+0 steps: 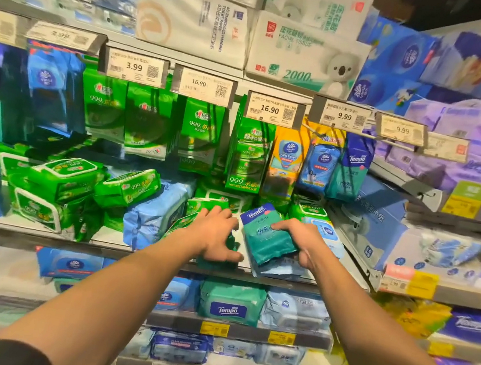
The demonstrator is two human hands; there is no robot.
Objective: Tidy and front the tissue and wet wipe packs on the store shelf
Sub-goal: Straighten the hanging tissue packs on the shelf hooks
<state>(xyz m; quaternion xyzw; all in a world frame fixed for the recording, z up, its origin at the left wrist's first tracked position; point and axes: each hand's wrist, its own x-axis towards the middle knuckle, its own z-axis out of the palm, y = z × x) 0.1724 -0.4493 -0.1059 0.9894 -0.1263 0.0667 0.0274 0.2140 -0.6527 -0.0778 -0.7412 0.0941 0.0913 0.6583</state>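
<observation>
From the head view, your right hand [298, 243] curls fingers over the top and thumb under a teal wipe pack [268, 236], gripping it above the shelf [136, 253] front. Your left hand [216, 234] clutches a darker teal pack [217, 261] beside it, mostly hidden.

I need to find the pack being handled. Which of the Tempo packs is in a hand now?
The teal Tempo pack on the middle shelf: the right hand grips it, tilted. The other Tempo pack lies untouched one shelf below.

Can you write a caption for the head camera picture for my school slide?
Right hand holds a teal Tempo pack while the left hand rests on packs at the shelf edge.
</observation>
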